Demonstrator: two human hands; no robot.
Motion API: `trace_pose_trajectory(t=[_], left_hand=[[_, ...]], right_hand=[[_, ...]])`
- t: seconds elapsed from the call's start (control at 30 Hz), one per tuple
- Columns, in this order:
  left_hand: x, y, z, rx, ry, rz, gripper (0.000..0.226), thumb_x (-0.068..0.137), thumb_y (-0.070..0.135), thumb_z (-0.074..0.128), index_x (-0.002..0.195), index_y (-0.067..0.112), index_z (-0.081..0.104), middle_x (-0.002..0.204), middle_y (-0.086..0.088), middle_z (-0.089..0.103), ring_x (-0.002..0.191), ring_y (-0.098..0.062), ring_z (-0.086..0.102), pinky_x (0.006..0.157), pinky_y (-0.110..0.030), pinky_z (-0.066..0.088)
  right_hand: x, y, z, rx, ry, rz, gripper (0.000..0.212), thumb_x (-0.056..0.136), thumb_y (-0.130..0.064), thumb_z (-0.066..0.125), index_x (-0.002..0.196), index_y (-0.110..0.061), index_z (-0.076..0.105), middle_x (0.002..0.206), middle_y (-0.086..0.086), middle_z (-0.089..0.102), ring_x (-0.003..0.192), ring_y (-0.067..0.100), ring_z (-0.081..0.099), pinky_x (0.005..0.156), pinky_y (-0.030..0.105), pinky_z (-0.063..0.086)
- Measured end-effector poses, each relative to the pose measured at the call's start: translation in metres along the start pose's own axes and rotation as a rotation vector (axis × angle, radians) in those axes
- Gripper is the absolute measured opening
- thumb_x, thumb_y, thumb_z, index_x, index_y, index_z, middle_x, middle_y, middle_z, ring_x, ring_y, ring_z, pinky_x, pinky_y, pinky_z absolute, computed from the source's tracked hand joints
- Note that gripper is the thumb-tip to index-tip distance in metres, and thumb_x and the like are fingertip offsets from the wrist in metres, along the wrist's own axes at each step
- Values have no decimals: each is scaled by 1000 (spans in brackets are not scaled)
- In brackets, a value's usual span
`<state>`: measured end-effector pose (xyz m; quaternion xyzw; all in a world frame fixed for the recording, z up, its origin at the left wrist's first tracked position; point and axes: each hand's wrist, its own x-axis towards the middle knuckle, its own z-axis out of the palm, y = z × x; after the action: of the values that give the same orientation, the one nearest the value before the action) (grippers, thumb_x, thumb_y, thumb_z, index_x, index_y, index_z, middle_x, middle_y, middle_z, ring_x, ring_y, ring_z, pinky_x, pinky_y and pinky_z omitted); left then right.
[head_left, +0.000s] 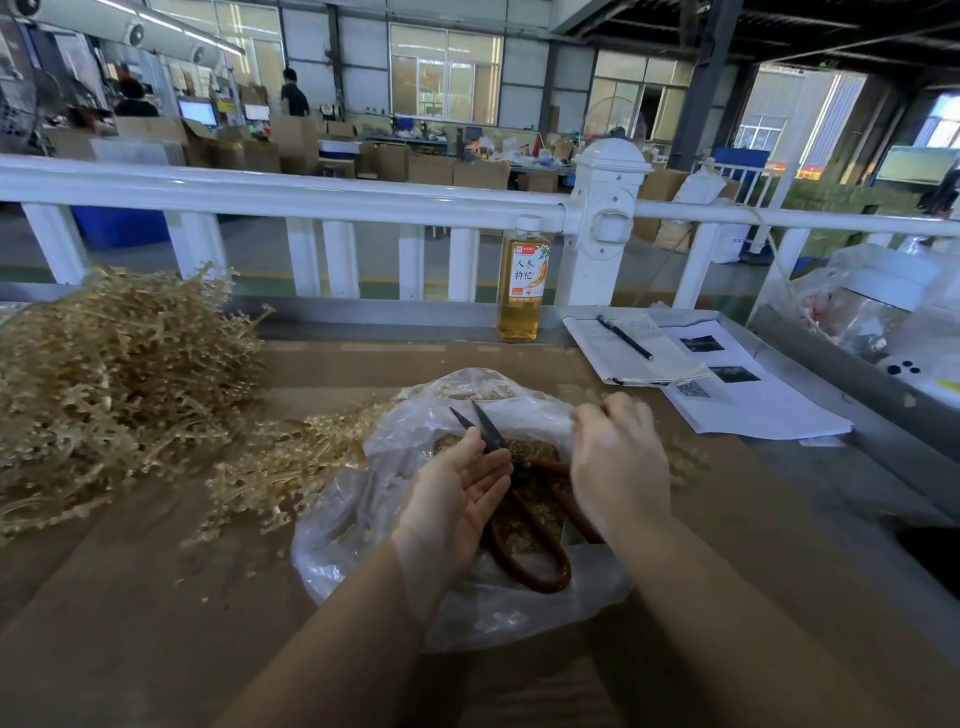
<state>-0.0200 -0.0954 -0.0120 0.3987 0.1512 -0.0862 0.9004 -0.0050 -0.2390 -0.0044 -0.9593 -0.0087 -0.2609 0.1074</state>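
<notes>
Fingers of the left hand are lying straight together over the scissors mid-frame, the right hand's curling, grip unclear.

Bottle, beyond the right hand and slightly to its left: label reads 人参枸杞 in black characters; the smaller print is illegible. Printed sheet, beyond the hand to its right: one QR code; handwriting nearby unreadable.
</notes>
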Motion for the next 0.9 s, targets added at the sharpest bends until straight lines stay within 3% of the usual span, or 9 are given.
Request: trace_pose_trajectory(t=[0.07,0.2,0.33,0.43,0.5,0.57,0.63,0.73,0.9], left_hand=[[0,1,1,28,-2,1,19,96,19,51,98,2,60,91,-15,66,88,-23,64,70,-26,51],[-2,8,1,135,28,62,17,93,14,57,103,2,62,89,-12,67,76,-18,66,57,-22,52],[-9,25,-11,603,190,433,6,90,11,61,93,15,57,86,-3,62,67,-11,60,49,-14,46],[-9,40,-25,1019,382,730,7,90,12,60,96,16,58,90,3,61,81,-13,57,62,-16,44],[-5,47,-35,1292,545,811,12,90,13,57,101,17,62,104,-4,59,99,-22,52,83,-29,45],[-2,52,-45,1479,688,766,23,90,15,53,111,20,60,122,-9,50,118,-30,37,99,-43,30],[-1,56,-51,1554,712,657,36,92,16,46,126,25,53,136,-8,43,128,-31,29,104,-46,23],[0,58,-54,1644,643,501,43,96,18,36,137,28,44,139,-5,48,128,-30,36,104,-48,24],[1,59,-55,1731,605,417,58,87,14,42,143,27,36,140,-3,46,128,-30,35,104,-50,26]], right_hand=[[-11,-16,-1,45,-21,-101,21,98,-17,43,108,-14,61,111,4,56,104,21,47,85,31,42],[-25,-34,1,46,-150,-150,18,96,-27,41,106,-22,56,110,-3,59,107,18,51,85,29,42],[-29,-36,3,69,-250,-110,27,96,-36,46,117,-22,53,114,0,60,110,20,51,86,31,44],[-29,-37,5,79,-264,-87,28,93,-35,47,117,-21,51,114,2,58,110,21,49,86,31,42],[-29,-38,6,44,-239,-80,29,92,-34,45,117,-21,50,117,3,53,112,22,46,88,31,39],[-29,-37,5,14,-226,-57,31,92,-34,43,120,-21,49,121,4,50,115,22,43,92,31,37],[-29,-36,5,2,-253,-30,34,93,-38,43,122,-21,47,124,6,49,118,23,42,95,32,37],[-29,-37,4,-10,-289,-9,38,93,-44,44,124,-22,45,125,8,48,118,25,41,95,35,37],[-27,-37,2,-9,-384,42,44,92,-46,44,131,-26,45,129,11,48,122,28,40,99,38,35]])
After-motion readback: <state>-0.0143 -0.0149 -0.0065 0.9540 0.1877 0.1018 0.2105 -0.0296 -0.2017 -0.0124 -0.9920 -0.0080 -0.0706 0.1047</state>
